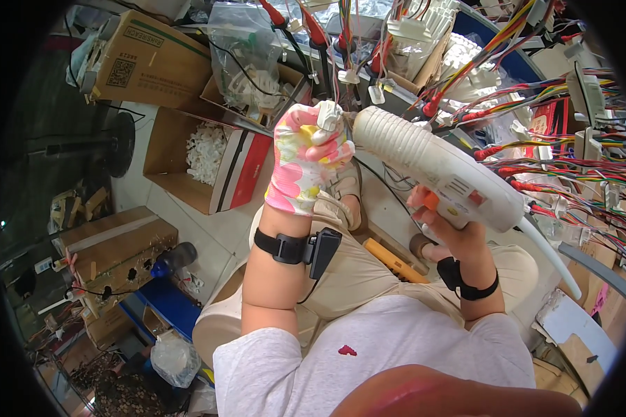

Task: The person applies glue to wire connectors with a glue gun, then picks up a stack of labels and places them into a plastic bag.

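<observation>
My left hand (307, 156), in a white glove with pink and yellow flowers, is closed around a small white plastic connector (328, 115). Thin wires run upward from that connector. My bare right hand (444, 221) grips the handle of a white glue gun (438, 163), with a finger by its orange trigger (427, 197). The gun's ribbed front end points left, close beside the connector; whether its tip touches is hard to make out. From its back end a pale curved glue stick (553, 260) sticks out.
Bundles of coloured wires (563, 167) with red clips and white connectors crowd the right and top. An open carton (177, 160) of small white parts stands at left, below another cardboard box (149, 62). A blue bottle (174, 260) lies on a box at lower left.
</observation>
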The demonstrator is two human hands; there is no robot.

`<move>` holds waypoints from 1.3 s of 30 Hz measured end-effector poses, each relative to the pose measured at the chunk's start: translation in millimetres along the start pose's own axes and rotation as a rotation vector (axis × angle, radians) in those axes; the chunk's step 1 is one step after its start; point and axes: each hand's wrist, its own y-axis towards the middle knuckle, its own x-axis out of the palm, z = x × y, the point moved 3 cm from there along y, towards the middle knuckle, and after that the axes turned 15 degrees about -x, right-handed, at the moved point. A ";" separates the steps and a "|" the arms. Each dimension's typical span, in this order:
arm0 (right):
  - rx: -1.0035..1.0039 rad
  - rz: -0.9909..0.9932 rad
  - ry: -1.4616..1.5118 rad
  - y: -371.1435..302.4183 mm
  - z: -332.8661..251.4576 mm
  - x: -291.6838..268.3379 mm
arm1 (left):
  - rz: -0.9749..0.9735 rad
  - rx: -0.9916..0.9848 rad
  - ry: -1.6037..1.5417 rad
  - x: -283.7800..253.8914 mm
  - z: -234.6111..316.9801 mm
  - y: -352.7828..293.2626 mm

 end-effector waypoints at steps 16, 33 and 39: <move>0.019 -0.013 -0.047 -1.5 -4.2 -0.4 | 0.049 0.046 0.008 8.5 -4.3 -1.9; -0.057 -0.045 -0.087 -2.7 -5.8 0.3 | -0.071 0.014 -0.070 17.4 -5.1 -2.2; -0.059 -0.031 -0.099 -5.7 -5.0 0.3 | -0.074 0.009 -0.077 17.2 -5.3 -1.0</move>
